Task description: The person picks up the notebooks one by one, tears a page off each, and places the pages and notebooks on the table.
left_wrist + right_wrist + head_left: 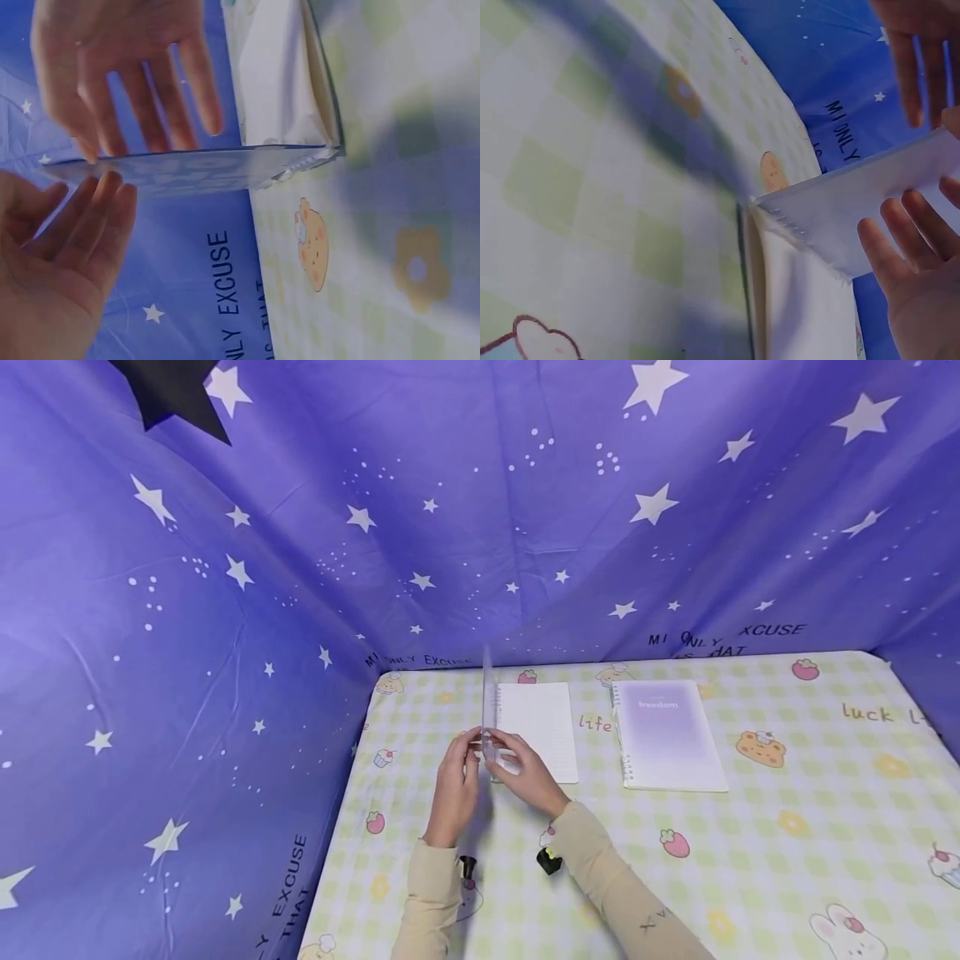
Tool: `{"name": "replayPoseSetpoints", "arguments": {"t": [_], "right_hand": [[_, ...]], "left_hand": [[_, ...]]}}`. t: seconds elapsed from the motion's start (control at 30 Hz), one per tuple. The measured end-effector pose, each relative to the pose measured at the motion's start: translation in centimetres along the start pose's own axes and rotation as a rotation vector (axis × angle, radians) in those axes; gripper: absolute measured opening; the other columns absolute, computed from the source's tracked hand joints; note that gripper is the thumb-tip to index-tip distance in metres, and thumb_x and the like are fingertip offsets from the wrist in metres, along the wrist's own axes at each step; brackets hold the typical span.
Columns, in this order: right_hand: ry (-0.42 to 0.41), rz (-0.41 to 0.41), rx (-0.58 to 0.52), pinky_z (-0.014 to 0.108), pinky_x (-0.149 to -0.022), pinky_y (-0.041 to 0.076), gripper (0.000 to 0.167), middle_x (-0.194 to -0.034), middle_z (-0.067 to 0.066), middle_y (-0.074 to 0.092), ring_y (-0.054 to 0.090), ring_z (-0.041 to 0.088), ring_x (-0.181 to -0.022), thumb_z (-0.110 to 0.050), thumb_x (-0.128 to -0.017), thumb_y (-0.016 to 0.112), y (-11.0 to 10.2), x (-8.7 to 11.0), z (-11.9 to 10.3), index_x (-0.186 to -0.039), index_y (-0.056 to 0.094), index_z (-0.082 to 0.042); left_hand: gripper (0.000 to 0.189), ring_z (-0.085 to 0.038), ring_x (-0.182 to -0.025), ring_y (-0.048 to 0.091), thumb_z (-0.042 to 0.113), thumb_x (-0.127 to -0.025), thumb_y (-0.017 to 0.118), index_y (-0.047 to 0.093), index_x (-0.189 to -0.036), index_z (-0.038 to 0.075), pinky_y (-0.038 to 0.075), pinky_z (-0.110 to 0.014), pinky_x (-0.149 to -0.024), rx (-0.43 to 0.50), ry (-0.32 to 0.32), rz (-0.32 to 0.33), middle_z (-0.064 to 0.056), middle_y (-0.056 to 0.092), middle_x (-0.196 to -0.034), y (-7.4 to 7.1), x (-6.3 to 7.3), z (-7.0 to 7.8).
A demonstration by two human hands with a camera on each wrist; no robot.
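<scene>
Hand, left [453,785], at seven o'clock of the upright notebook cover [487,697]: loosely extended, fingertips touching its outer face, nothing gripped. Right hand [531,779], at five o'clock: likewise relaxed, fingers against the inner face. Open notebook [543,727] lies flat, cover standing along its nine o'clock edge; closed notebook [667,735] at three o'clock. I see no container. Step in hand, I judge: turning the cover; next calls for gentle swinging about the spiral binding [789,224].
</scene>
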State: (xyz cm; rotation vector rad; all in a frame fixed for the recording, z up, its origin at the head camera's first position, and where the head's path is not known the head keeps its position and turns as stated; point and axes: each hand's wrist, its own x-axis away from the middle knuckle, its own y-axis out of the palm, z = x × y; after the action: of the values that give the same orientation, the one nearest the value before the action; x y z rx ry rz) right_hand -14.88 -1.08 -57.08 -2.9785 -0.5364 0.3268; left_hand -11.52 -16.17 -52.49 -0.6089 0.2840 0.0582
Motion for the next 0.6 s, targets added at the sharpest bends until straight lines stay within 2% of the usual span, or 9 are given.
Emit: {"name": "replayPoseSetpoints", "arguments": {"t": [0.17, 0.4, 0.6], "right_hand": [[0.016, -0.07, 0.144, 0.051, -0.115, 0.036, 0.059, -0.144, 0.012, 0.051, 0.046, 0.031, -0.137, -0.02, -0.094, 0.068, 0.3, 0.3, 1.2, -0.149, 0.046, -0.012], [0.02, -0.19, 0.362, 0.049, -0.119, 0.03, 0.066, -0.152, 0.012, 0.045, 0.039, 0.032, -0.142, -0.029, -0.094, 0.068, 0.6, 1.2, 2.1, -0.15, 0.042, -0.008], [-0.013, -0.2, 0.45, 0.05, -0.117, 0.033, 0.064, -0.152, 0.015, 0.044, 0.039, 0.034, -0.142, -0.028, -0.093, 0.068, 0.7, 1.5, 2.3, -0.148, 0.044, -0.005]], "left_hand": [[0.039, -0.024, -0.112, 0.062, 0.026, -0.107, 0.045, 0.052, -0.14, 0.008, 0.055, -0.04, -0.092, 0.043, -0.036, 0.094, -0.011, 0.062, -0.128, -0.4, 0.1, 0.0], [0.042, -0.027, -0.109, 0.063, 0.013, -0.099, 0.059, 0.051, -0.14, 0.005, 0.058, -0.036, -0.085, 0.044, -0.062, 0.171, -0.015, 0.062, -0.124, -0.7, 0.4, -0.8], [0.048, -0.028, -0.106, 0.064, 0.004, -0.094, 0.063, 0.05, -0.14, 0.004, 0.06, -0.033, -0.081, -0.03, -0.079, 0.213, -0.016, 0.06, -0.125, -1.0, 0.4, -1.8]]}}
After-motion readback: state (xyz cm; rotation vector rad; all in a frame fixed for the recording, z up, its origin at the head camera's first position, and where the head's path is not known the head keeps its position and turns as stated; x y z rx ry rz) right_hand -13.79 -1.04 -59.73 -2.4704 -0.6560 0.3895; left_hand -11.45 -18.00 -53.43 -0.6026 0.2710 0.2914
